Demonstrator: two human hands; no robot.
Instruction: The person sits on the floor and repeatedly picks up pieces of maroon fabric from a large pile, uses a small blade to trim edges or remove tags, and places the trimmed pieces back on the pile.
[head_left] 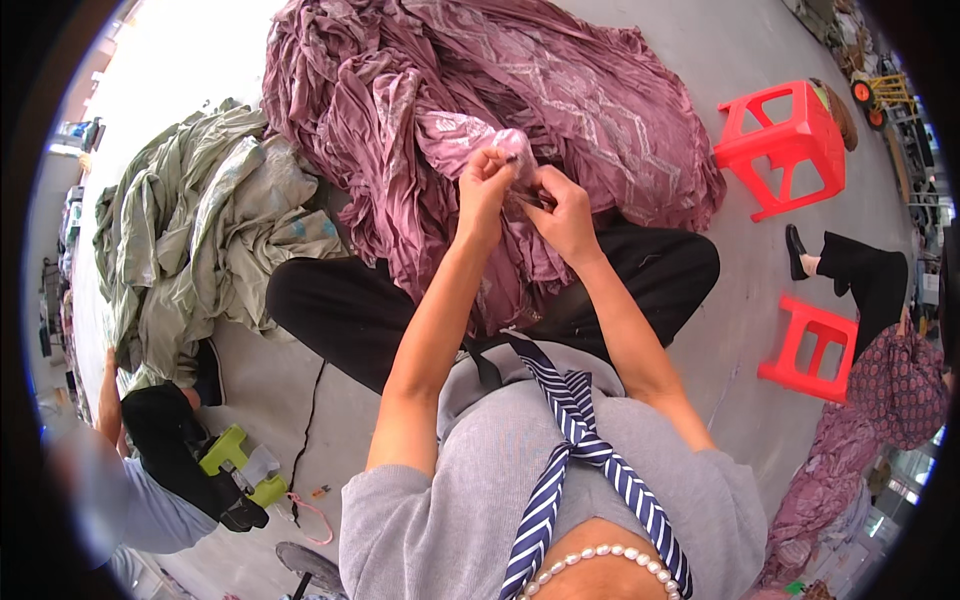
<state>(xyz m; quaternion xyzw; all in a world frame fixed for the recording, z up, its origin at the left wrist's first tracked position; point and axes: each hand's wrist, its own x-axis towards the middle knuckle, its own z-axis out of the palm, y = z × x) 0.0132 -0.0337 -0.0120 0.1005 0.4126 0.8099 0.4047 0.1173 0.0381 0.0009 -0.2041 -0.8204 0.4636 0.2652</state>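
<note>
The person's left hand [485, 193] pinches a raised fold of a crumpled mauve patterned fabric [620, 125]; the right hand [565, 212], fingers curled, grips it just beside. The fabric spreads from the lap over the grey floor [690, 350].

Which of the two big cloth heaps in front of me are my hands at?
The mauve heap, straight ahead: your left hand and right hand meet at a bunched fold of it. The green heap lies to its left, away from both.
</note>
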